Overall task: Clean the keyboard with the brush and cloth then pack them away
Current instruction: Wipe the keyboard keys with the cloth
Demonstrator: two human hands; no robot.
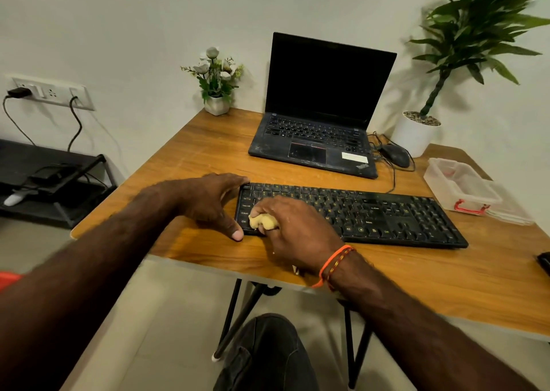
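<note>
A black full-size keyboard (387,215) lies across the wooden table (208,152) in front of me. My right hand (294,227) is closed around a bunched yellow cloth (263,221) and presses it onto the keys at the keyboard's left end. My left hand (211,203) rests on the table against the keyboard's left edge, its fingers spread around that corner and the thumb at the front. No brush is in sight.
An open black laptop (321,116) stands behind the keyboard, with a wired mouse (395,155) to its right. A clear plastic box (461,185) with a red clasp sits at the right. A small flower pot (217,102) and a large potted plant (416,131) stand at the back.
</note>
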